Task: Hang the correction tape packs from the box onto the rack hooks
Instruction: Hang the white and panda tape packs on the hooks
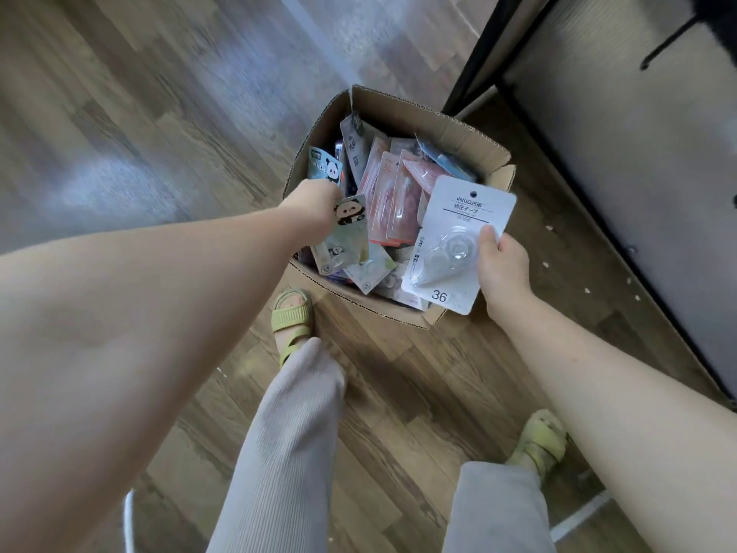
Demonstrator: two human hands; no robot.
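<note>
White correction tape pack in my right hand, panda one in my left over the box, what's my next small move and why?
Probably lift the left hand clear of the box with the panda pack, since it is already gripped. The right hand already holds the white pack above the rim, so both are ready to carry to the rack; no hooks clearly show here.

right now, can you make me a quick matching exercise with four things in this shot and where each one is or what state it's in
Things:
1. white pack
2. panda pack
3. cardboard box
4. pink packs

Places or states:
A. open on the wooden floor, full of packs
B. held in the right hand, over the box's near right corner
C. lying inside the box, near its middle
D. gripped by the left hand, over the box's left side

Pairs: 1-B, 2-D, 3-A, 4-C
</note>
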